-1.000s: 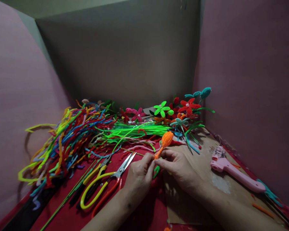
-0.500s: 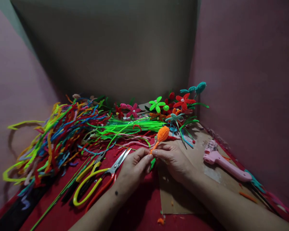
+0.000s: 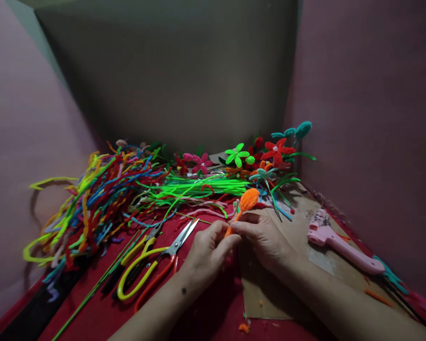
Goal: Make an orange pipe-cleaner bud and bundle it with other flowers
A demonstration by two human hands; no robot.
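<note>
An orange pipe-cleaner flower bud [image 3: 249, 200] tilts up to the right above my fingers. My left hand [image 3: 211, 248] pinches the lower part of its fuzzy orange stem between thumb and fingers. Just above that grip, my right hand [image 3: 264, 237] has its thumb and fingertips closed on the same stem. Scissors [image 3: 175, 244] with yellow and red handles lie beside my left hand, blades apart. Pliers [image 3: 145, 246] with yellow-and-black handles rest further left. What lies inside my fingers is partly hidden.
Loose coloured pipe cleaners [image 3: 88, 203] pile up on the left, and a green bundle [image 3: 202, 185] lies behind my hands. Finished flowers, one red [image 3: 277, 150], stand along the back. At right, a pink glue gun [image 3: 344, 244] rests on cardboard [image 3: 270, 298] over red cloth.
The whole view has shifted, so things appear slightly further right. The green piece that hung below my fingers no longer shows. The bud has turned a little between my hands.
</note>
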